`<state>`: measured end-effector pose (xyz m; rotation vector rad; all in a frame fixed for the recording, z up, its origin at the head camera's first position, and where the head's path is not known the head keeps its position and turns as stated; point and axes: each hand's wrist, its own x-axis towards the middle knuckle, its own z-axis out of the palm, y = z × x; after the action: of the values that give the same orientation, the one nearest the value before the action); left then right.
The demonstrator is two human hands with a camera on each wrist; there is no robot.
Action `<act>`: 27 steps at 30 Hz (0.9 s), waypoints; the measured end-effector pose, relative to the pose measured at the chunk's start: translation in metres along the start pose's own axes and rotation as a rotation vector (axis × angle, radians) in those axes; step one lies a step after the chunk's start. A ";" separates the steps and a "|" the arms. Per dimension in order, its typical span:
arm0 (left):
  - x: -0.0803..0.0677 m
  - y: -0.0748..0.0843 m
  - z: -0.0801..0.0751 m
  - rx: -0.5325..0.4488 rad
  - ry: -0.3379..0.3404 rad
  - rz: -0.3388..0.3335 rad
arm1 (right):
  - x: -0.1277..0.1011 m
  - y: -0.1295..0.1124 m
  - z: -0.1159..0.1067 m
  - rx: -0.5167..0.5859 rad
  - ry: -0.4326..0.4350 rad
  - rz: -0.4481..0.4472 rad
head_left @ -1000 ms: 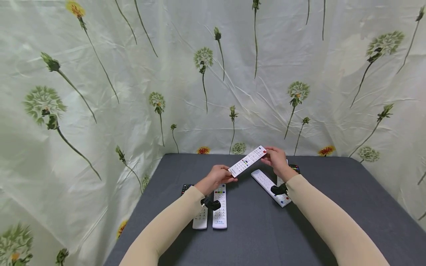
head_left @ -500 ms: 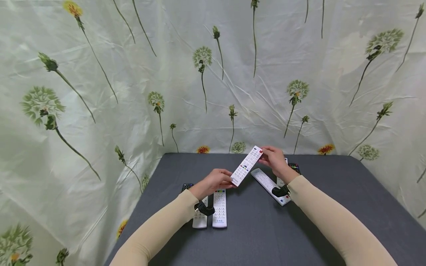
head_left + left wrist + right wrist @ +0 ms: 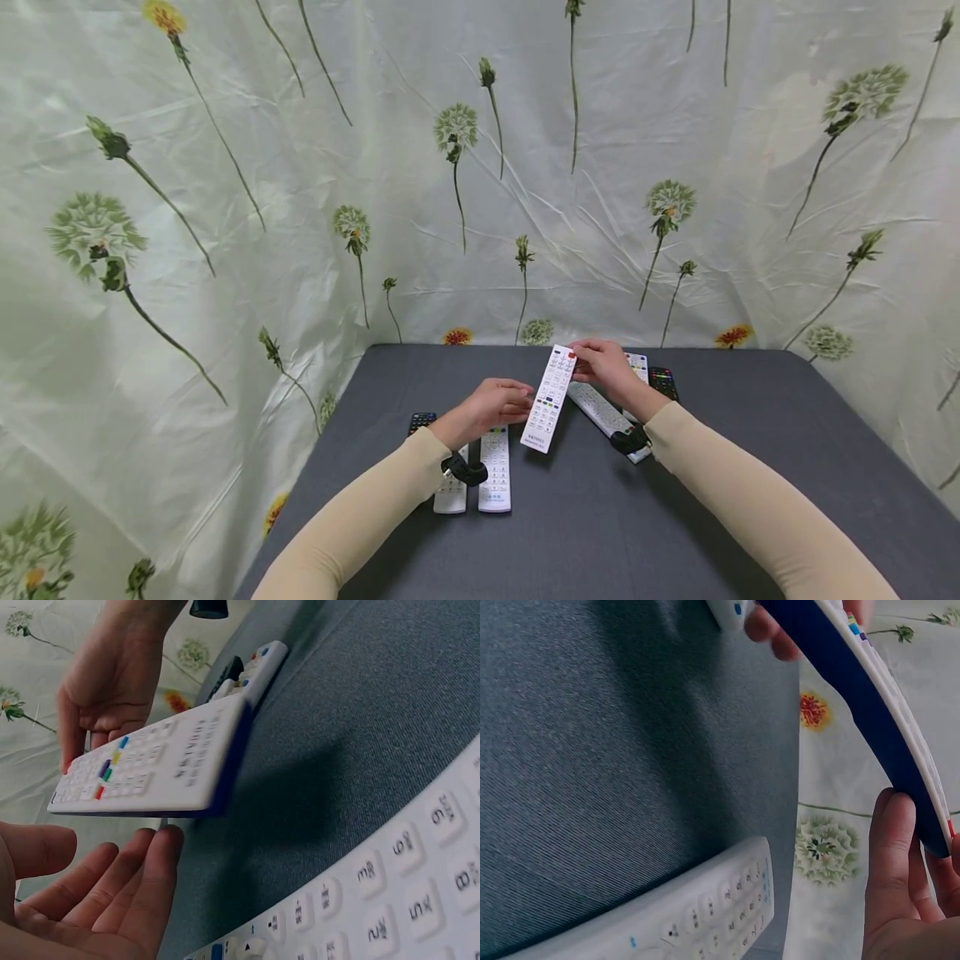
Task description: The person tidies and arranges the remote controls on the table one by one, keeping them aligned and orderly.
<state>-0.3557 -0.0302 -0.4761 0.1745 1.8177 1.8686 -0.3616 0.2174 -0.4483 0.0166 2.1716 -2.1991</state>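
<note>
Remote: white, slim, blue-backed.

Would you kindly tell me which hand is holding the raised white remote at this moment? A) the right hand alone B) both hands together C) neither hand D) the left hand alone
A: the right hand pinches the far end of the white remote, while the left hand lies open beside it, its fingers just clear of the remote.
</note>
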 end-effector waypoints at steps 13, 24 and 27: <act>0.012 0.003 0.006 -0.031 0.008 0.053 | -0.006 0.012 0.015 -0.104 -0.081 0.013; 0.021 0.005 -0.004 -0.060 0.083 0.081 | -0.014 0.025 0.033 -0.144 -0.176 0.027; 0.023 0.004 -0.009 -0.048 0.090 0.075 | -0.015 0.031 0.037 -0.155 -0.168 0.047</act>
<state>-0.3805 -0.0276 -0.4792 0.1453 1.8471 1.9989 -0.3445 0.1809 -0.4782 -0.1179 2.2159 -1.9260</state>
